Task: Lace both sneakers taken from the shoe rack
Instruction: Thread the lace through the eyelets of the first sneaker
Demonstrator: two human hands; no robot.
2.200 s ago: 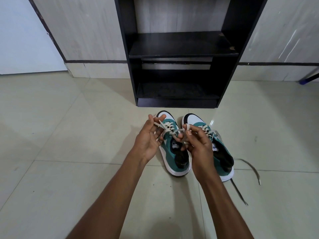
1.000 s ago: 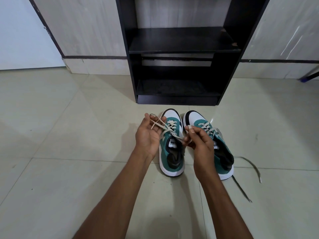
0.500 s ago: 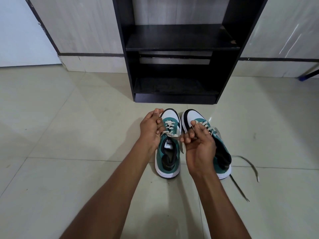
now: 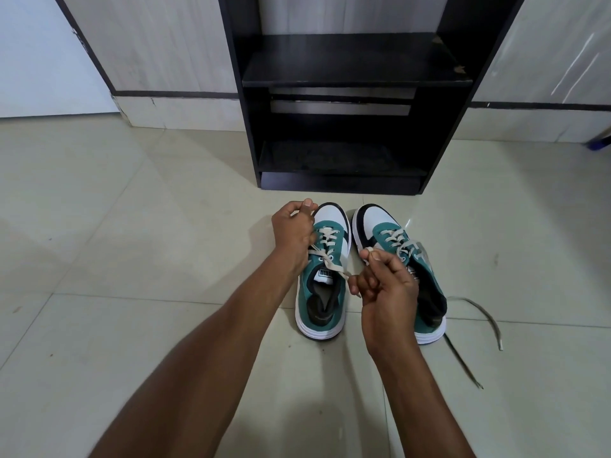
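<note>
Two teal, white and black sneakers stand side by side on the tiled floor, toes toward the rack. The left sneaker (image 4: 322, 292) has a cream lace (image 4: 330, 262) crossed up its eyelets. My left hand (image 4: 294, 234) is closed on one end of that lace at the shoe's left side. My right hand (image 4: 385, 285) pinches the other end, pulled taut across the tongue. The right sneaker (image 4: 400, 256) is partly hidden behind my right hand; its loose lace ends (image 4: 486, 317) trail on the floor to the right.
A black shoe rack (image 4: 344, 94) with bare shelves stands against the wall just beyond the sneakers. Pale floor tiles (image 4: 132, 226) spread on both sides. A dark blue object (image 4: 600, 142) pokes in at the far right edge.
My hands have drawn the left sneaker's lace ends apart and tight. The left hand shifted to the shoe's outer side; the right hand pulled back toward me.
</note>
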